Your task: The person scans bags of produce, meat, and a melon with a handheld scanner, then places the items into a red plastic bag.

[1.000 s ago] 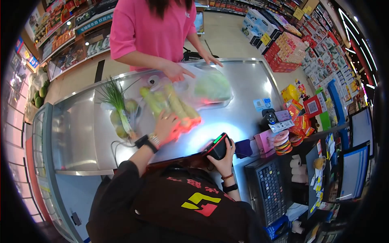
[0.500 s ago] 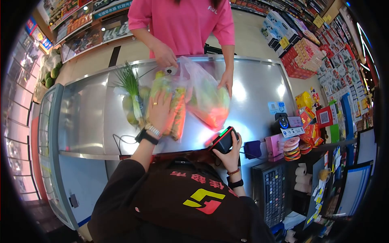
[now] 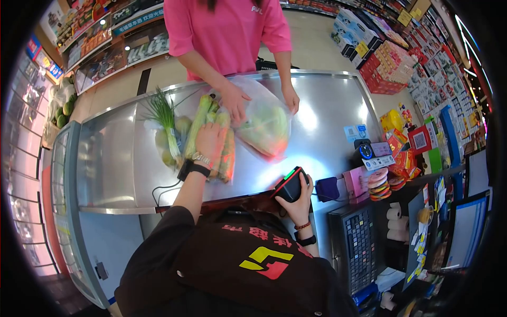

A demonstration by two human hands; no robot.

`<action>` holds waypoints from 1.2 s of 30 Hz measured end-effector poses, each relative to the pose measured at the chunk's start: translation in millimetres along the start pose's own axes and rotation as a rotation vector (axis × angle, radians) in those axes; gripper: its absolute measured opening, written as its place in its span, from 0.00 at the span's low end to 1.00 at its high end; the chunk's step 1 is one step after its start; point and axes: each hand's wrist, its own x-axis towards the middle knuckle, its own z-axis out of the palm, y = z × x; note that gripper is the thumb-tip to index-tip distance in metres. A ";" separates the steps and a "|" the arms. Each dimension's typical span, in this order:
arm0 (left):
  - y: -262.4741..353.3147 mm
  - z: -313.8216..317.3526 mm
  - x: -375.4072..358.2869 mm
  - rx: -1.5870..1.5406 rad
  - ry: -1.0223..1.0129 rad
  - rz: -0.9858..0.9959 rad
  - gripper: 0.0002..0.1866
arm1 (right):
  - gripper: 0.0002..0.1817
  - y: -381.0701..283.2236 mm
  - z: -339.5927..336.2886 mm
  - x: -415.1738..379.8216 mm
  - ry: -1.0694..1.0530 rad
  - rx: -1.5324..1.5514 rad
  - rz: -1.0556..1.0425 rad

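Note:
My right hand is wrapped round a black box-shaped barcode scanner with red and green lit edges, its light falling on the counter. My left hand lies across long green stalks and a clear bag of carrots, fingers stretched over them. Just left of it is a bunch of green onions, with round greenish produce partly under it. To the right, a clear plastic bag with leafy green vegetables rests on the counter, near the other person's hands.
A person in a pink shirt stands across the metal counter. On my right are a small camera stand, snack packets, a keyboard and a monitor. A cable lies by the front edge.
The other person's hand has come down onto the leafy vegetable bag, which now sits lower and flatter. Their other hand has let go of its side. My right hand keeps the scanner.

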 end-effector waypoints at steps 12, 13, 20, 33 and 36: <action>43.6 16.7 -84.2 -0.186 -0.145 0.347 0.12 | 0.59 1.7 -3.4 4.1 -0.037 -0.027 -0.024; 45.7 20.8 -90.4 -0.150 -0.186 0.371 0.12 | 0.59 3.1 -2.6 5.4 -0.037 -0.039 -0.034; 46.1 32.1 -104.0 0.006 -0.300 0.427 0.10 | 0.60 13.7 4.7 7.2 -0.027 -0.140 -0.116; 44.5 29.9 -103.3 -0.014 -0.287 0.446 0.10 | 0.62 24.6 8.8 1.1 0.014 -0.094 -0.115; 44.9 28.2 -102.3 -0.007 -0.297 0.445 0.10 | 0.62 23.8 8.9 1.4 0.014 -0.099 -0.110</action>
